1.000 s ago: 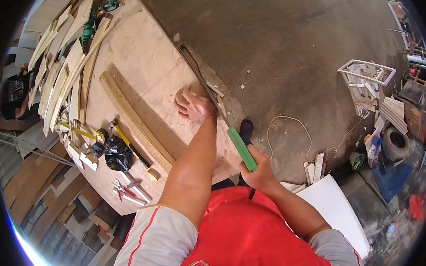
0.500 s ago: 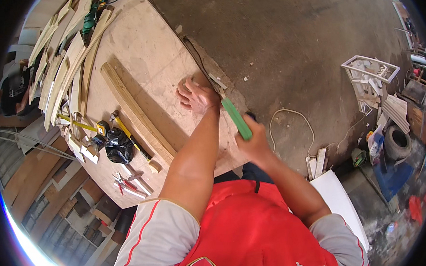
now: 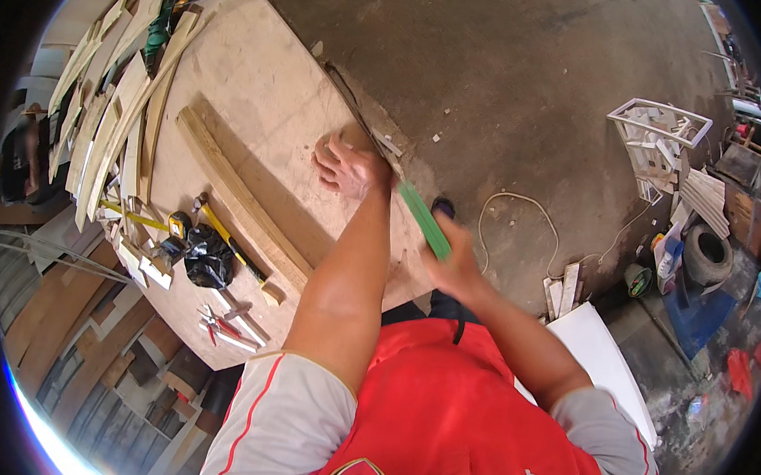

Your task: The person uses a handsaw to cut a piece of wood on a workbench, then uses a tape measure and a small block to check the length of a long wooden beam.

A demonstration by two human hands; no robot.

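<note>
Handsaw (image 3: 404, 192) now further forward than before, right hand (image 3: 456, 266) on green handle.

Plywood workbench (image 3: 260, 88): long wood batten (image 3: 230, 193) lying left of the pressing left hand (image 3: 350, 164), black bag (image 3: 208, 260) and pliers (image 3: 220, 322) further left, curved slats (image 3: 106, 115) beyond.

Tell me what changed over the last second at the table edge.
The right hand drove the green-handled saw forward along the table edge, from back near the body up toward the left hand. The left hand stayed pressed flat on the table, and the long plank and tools stayed put.
</note>
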